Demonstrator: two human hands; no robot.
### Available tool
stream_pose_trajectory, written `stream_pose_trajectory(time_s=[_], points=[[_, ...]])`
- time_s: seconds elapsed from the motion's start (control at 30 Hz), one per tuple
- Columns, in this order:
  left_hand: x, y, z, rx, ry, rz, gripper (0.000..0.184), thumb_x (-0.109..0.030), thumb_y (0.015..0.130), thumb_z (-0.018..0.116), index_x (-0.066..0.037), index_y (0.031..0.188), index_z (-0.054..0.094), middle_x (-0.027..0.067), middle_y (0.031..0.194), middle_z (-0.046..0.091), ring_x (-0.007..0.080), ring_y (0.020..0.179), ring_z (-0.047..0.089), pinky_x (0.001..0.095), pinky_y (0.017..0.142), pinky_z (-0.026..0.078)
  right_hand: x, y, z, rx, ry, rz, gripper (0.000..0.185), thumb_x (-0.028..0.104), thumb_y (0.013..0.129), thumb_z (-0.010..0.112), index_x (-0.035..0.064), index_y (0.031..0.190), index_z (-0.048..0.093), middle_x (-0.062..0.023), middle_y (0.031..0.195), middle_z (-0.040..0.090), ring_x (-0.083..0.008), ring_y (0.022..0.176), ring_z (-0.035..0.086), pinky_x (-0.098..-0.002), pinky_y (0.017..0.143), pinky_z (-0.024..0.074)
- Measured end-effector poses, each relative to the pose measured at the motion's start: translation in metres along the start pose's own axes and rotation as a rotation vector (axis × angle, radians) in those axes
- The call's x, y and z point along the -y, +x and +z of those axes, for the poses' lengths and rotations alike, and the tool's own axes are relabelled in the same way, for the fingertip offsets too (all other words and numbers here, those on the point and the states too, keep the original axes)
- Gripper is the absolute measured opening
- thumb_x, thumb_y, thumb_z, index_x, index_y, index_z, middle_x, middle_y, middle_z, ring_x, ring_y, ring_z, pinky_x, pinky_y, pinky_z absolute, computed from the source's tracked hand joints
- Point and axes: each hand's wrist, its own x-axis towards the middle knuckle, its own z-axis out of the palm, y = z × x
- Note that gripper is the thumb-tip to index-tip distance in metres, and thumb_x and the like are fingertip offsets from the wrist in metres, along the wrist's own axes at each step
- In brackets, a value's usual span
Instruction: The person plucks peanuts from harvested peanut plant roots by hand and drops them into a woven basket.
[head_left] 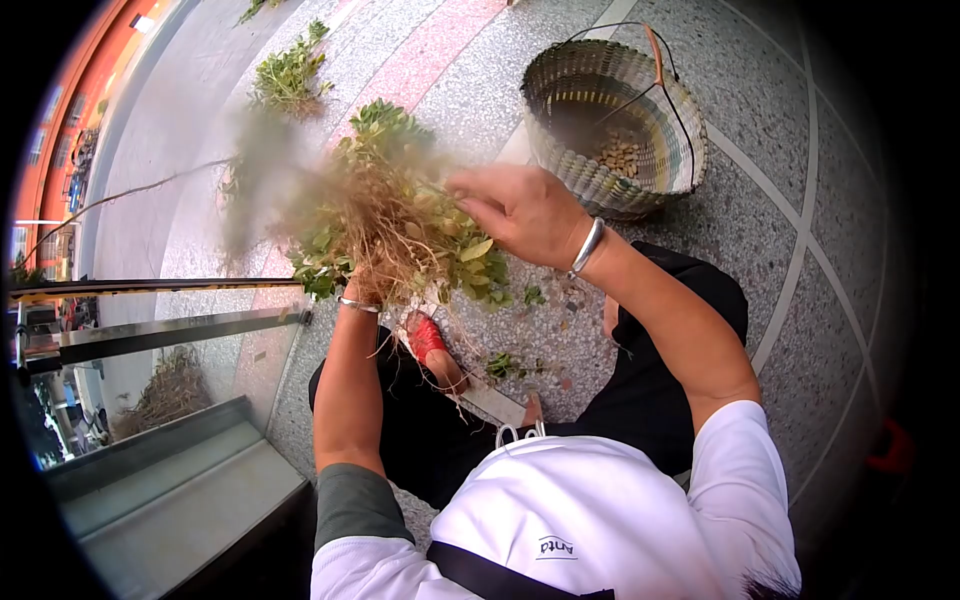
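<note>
In front of my knees, a leafy bunch of peanut plants (395, 215) hangs with its tangled tan roots toward me. My left hand (366, 284) is wrapped round the bunch, its fingers mostly hidden behind roots and leaves. At the right edge of the plants, my right hand (525, 208) is closed in a pinch; what lies between its fingertips is too small and blurred to make out. Beyond it to the right stands a woven basket (560, 165) with a thin upright handle. Several peanuts (620, 153) lie in its bottom.
Another uprooted plant (290, 80) lies on the speckled floor (755, 240) farther off. Loose leaves (505, 365) are scattered between my feet, near a red shoe (425, 335). At the left are a metal-framed glass panel (180, 330) and a metal ledge (190, 490), with dry stalks (170, 395) behind.
</note>
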Motion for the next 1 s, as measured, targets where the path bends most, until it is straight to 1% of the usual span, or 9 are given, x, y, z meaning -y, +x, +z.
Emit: stream_pose_trajectory(time_s=[0.2, 0.3, 0.37, 0.43, 0.53, 0.63, 0.77, 0.8, 1.0], points=[[0.022, 0.003, 0.002, 0.013, 0.180, 0.159, 0.026, -0.005, 0.085, 0.051, -0.001, 0.111, 0.055, 0.0085, 0.107, 0.059, 0.0220, 0.091, 0.056, 0.0355, 0.082, 0.046, 0.001, -0.002, 0.003, 0.066, -0.209, 0.089, 0.016, 0.014, 0.085, 0.053, 0.0056, 0.094, 0.042, -0.0161, 0.075, 0.060, -0.0347, 0.070, 0.060, -0.0431, 0.059, 0.0472], [0.034, 0.004, 0.001, -0.008, 0.429, 0.377, 0.027, -0.004, 0.085, 0.051, -0.001, 0.112, 0.054, 0.0088, 0.108, 0.059, 0.0225, 0.092, 0.056, 0.0359, 0.083, 0.045, -0.018, 0.003, 0.013, -0.125, -0.016, 0.238, 0.016, 0.017, 0.087, 0.052, 0.0051, 0.092, 0.042, -0.0158, 0.070, 0.058, -0.0353, 0.067, 0.059, -0.0423, 0.056, 0.0454], [0.009, -0.005, 0.004, -0.057, 0.561, 0.500, 0.030, -0.004, 0.083, 0.053, -0.003, 0.113, 0.054, 0.0108, 0.111, 0.057, 0.0249, 0.100, 0.052, 0.0375, 0.086, 0.044, -0.019, 0.011, -0.001, -0.257, 0.123, 0.407, 0.018, 0.019, 0.087, 0.054, 0.0040, 0.087, 0.044, -0.0120, 0.063, 0.055, -0.0241, 0.054, 0.054, -0.0338, 0.052, 0.0421], [-0.032, -0.013, 0.005, -0.109, 0.696, 0.620, 0.034, -0.004, 0.081, 0.054, -0.004, 0.115, 0.055, 0.0128, 0.113, 0.055, 0.0273, 0.107, 0.049, 0.0391, 0.089, 0.042, -0.028, 0.014, 0.000, -0.385, 0.151, 0.329, 0.019, 0.020, 0.087, 0.056, 0.0043, 0.086, 0.045, -0.0054, 0.059, 0.049, -0.0136, 0.051, 0.045, -0.0295, 0.049, 0.0390], [-0.032, -0.017, 0.003, -0.010, 0.615, 0.425, 0.035, -0.010, 0.081, 0.054, -0.006, 0.117, 0.054, 0.0139, 0.115, 0.054, 0.0306, 0.112, 0.046, 0.0417, 0.092, 0.039, -0.031, 0.014, -0.002, -0.278, 0.179, 0.355, 0.018, 0.020, 0.087, 0.057, 0.0049, 0.084, 0.046, 0.0003, 0.058, 0.044, -0.0082, 0.051, 0.040, -0.0268, 0.048, 0.0365], [0.037, 0.000, 0.004, -0.093, -0.066, 0.142, 0.042, -0.021, 0.083, 0.055, -0.005, 0.121, 0.051, 0.0102, 0.125, 0.050, 0.0236, 0.110, 0.048, 0.0365, 0.094, 0.035, -0.029, 0.012, -0.008, -0.113, 0.225, 0.375, 0.019, 0.020, 0.086, 0.057, 0.0049, 0.082, 0.047, 0.0025, 0.059, 0.041, -0.0052, 0.053, 0.037, -0.0247, 0.047, 0.0348], [-0.057, -0.006, 0.017, -0.139, -0.230, -0.034, 0.029, -0.018, 0.087, 0.051, -0.005, 0.112, 0.055, 0.0053, 0.105, 0.058, 0.0174, 0.095, 0.054, 0.0294, 0.079, 0.043, -0.031, 0.001, 0.014, -0.111, 0.105, 0.339, 0.020, 0.023, 0.089, 0.051, 0.0047, 0.090, 0.044, -0.0098, 0.066, 0.053, -0.0241, 0.061, 0.055, -0.0353, 0.058, 0.0430], [-0.074, -0.005, 0.013, -0.116, -0.183, -0.110, 0.024, -0.019, 0.088, 0.049, -0.004, 0.105, 0.056, 0.0037, 0.098, 0.057, 0.0168, 0.089, 0.054, 0.0292, 0.074, 0.044, -0.035, 0.000, 0.021, -0.055, 0.076, 0.395, 0.021, 0.023, 0.090, 0.048, 0.0039, 0.095, 0.041, -0.0171, 0.074, 0.057, -0.0360, 0.072, 0.058, -0.0411, 0.065, 0.0445], [-0.035, 0.014, 0.013, -0.059, -0.303, -0.220, 0.022, -0.014, 0.088, 0.050, 0.001, 0.102, 0.057, 0.0066, 0.093, 0.061, 0.0126, 0.079, 0.056, 0.0263, 0.067, 0.046, -0.035, 0.002, 0.047, -0.013, -0.072, 0.444, 0.022, 0.022, 0.090, 0.046, 0.0031, 0.098, 0.039, -0.0208, 0.077, 0.059, -0.0397, 0.075, 0.058, -0.0453, 0.065, 0.0451]])
